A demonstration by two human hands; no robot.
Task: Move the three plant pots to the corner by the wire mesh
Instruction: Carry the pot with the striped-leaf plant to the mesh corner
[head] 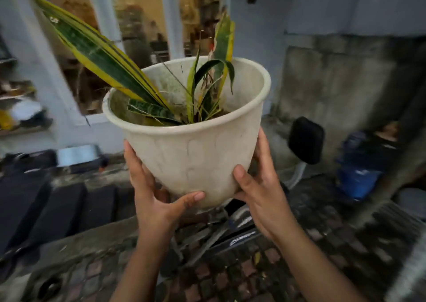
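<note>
A cream plastic plant pot [191,154] is held up in the air in front of me, tilted a little to the left. It holds a snake plant [110,64] with long green leaves edged in yellow. My left hand [152,186] grips the pot's lower left side, thumb curled under the base. My right hand [260,182] grips the lower right side, thumb pressed on the front wall. No other pot and no wire mesh show in this view.
A motorbike stands just behind and below the pot, its black mirror [305,140] to the right and black seat [53,205] to the left. A blue container [359,175] sits by the stained concrete wall [334,82]. Paving stones [242,271] cover the ground.
</note>
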